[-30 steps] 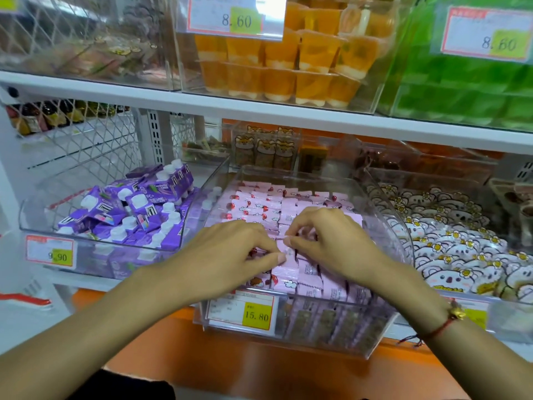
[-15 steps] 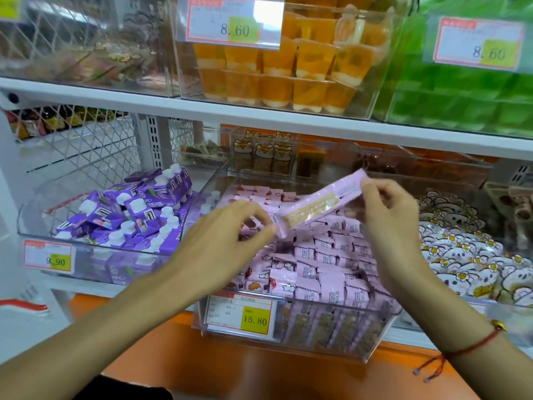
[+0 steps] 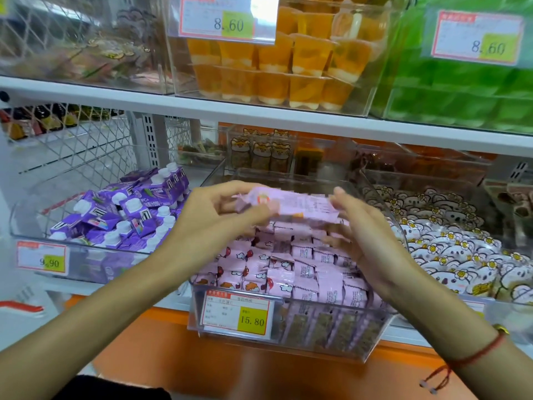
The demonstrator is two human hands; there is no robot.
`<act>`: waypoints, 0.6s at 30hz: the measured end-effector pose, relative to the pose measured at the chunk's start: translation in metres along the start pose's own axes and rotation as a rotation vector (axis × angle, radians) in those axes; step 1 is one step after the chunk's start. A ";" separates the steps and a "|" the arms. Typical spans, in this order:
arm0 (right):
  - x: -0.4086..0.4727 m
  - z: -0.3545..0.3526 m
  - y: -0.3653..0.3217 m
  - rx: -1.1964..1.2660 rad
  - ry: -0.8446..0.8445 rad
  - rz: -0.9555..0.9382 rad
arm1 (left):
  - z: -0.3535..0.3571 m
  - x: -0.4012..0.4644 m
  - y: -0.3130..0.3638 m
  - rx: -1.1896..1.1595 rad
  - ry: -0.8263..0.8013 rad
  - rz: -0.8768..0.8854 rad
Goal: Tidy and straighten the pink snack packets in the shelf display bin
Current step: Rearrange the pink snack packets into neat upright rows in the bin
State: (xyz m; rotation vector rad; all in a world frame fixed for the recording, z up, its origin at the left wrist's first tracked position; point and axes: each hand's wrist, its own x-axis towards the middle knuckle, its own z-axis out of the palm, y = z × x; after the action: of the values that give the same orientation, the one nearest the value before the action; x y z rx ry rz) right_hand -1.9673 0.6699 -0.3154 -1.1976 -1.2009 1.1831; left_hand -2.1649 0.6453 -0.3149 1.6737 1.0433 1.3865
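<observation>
left hand [image 3: 213, 217] pinched blurred pink packet [image 3: 291, 204] | right hand [image 3: 363, 226] gripped other end | bin [image 3: 375, 336] rows partly hidden

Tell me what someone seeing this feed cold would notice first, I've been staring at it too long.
First, the two hands at centre: the left hand and right hand hold one long pink packet level above the clear bin of pink snack packets. Next, the yellow 15.80 price tag on the bin's front. Purple cartons sit left, white cartoon-face packets right.
</observation>
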 end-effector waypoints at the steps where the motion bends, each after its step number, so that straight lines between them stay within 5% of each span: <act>1: 0.001 -0.001 -0.001 -0.112 0.042 -0.066 | 0.000 0.001 0.000 -0.071 0.036 -0.069; 3: -0.002 -0.002 -0.004 -0.220 0.043 -0.238 | 0.001 0.001 -0.002 -0.071 0.080 -0.128; 8: -0.014 0.005 0.002 -0.603 -0.262 -0.510 | 0.007 -0.003 -0.003 0.062 0.063 -0.096; 11: -0.016 0.011 0.004 -0.813 -0.229 -0.721 | 0.010 -0.004 -0.004 0.038 0.012 -0.045; 15: -0.004 0.002 0.000 -0.686 0.070 -0.739 | 0.005 -0.001 -0.012 0.153 -0.031 -0.005; 18: 0.009 -0.009 0.004 -0.346 0.141 -0.500 | -0.001 -0.004 -0.018 0.595 -0.189 0.057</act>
State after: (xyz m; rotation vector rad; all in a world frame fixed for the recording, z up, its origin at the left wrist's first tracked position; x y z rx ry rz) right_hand -1.9579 0.6792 -0.3194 -1.1145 -1.5230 0.5253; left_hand -2.1693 0.6493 -0.3325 2.2213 1.3908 0.9711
